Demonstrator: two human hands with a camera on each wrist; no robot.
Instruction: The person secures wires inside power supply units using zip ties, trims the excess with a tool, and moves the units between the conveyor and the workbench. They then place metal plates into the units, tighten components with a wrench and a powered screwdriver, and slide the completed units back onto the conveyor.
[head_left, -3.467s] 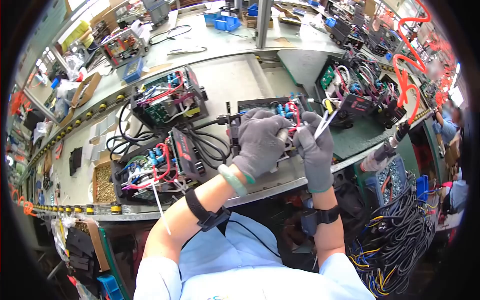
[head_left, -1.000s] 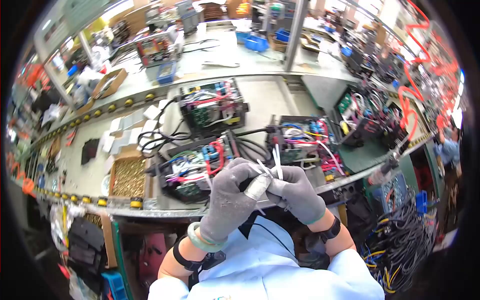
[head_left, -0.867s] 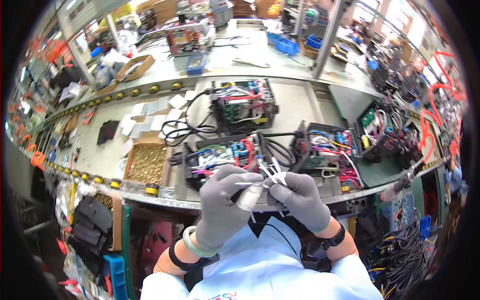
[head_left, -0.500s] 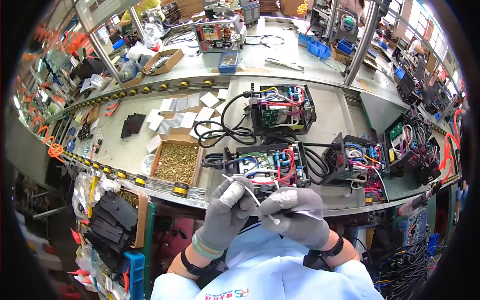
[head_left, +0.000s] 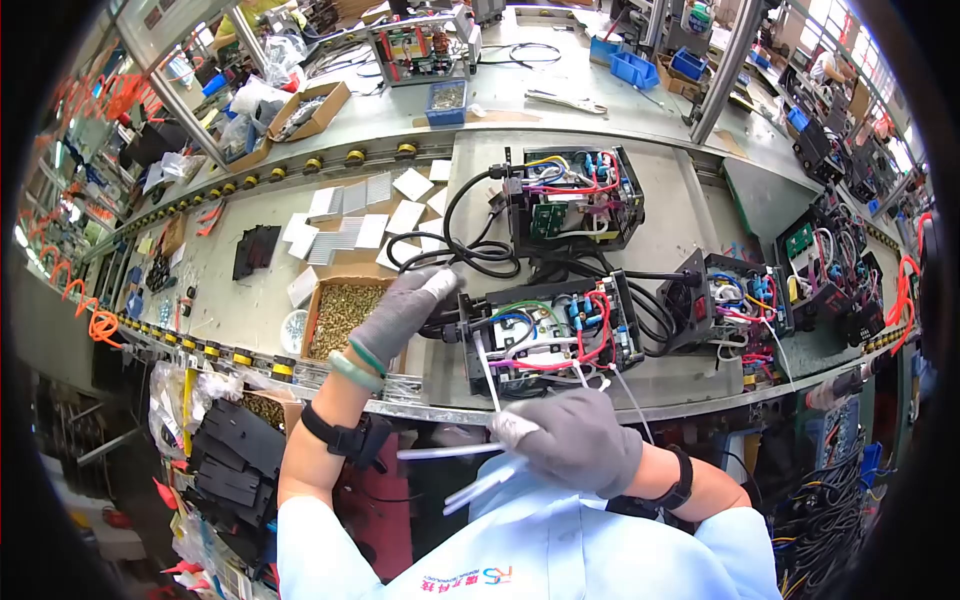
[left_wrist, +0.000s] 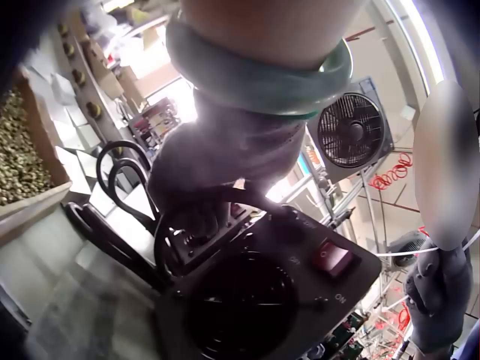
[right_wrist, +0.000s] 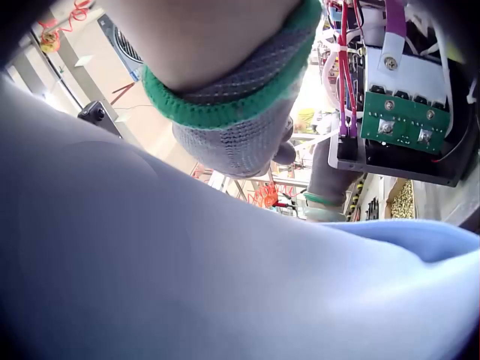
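My right gloved hand point(head_left: 575, 440) pinches several white cable ties point(head_left: 450, 452) in front of the bench edge. My left gloved hand point(head_left: 410, 305) is at the left end of the front open electronic unit point(head_left: 550, 335), fingertips by its corner and black cable. In the left wrist view, this hand point(left_wrist: 232, 154) is behind the black panel point(left_wrist: 300, 285) with a red rocker switch point(left_wrist: 335, 259); its fingers are partly hidden by the cable, and I cannot tell what they grip. Another white tie point(head_left: 632, 405) hangs from the unit's front side.
Behind stands a second open unit point(head_left: 575, 200), and a third point(head_left: 735, 305) is to the right with a tie hanging off it. A cardboard box of brass-coloured small parts point(head_left: 345, 318) and white pads point(head_left: 405, 217) lie left. Black cables point(head_left: 480, 258) loop between the units.
Both hands were together, handling white ties over the bench edge. Now the left hand has moved away to the front unit's left end; the right hand keeps the ties near the body.
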